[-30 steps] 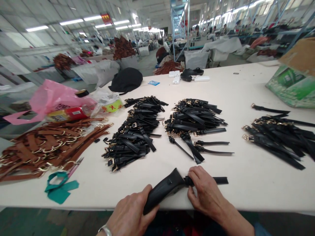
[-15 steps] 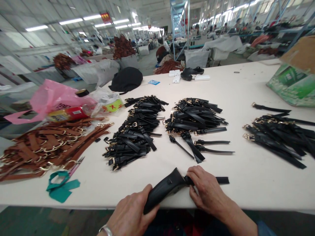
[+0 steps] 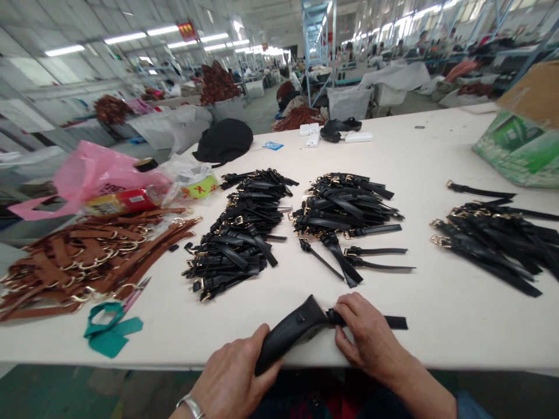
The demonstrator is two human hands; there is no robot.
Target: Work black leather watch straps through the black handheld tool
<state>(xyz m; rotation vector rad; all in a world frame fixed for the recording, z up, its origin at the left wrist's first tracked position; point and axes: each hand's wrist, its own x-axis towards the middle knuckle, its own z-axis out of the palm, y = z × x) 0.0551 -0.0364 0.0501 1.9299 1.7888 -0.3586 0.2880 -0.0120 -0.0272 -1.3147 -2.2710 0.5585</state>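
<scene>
Wide black leather piece, smooth and tapered, lying at the near edge of the white table, its narrow end meeting a thin black strap running off to the right. Left hand wrapped around the piece's lower end, fingers curled tight on it. Right hand pressed down where piece and strap join, fingers close together and pinching the strap.

Beyond the piece, 2 heaps of black buckled straps; a 3rd heap far right of it. Left of the piece, brown straps, a teal scrap, a pink bag. Far back, a black cap. Nothing between piece and hands.
</scene>
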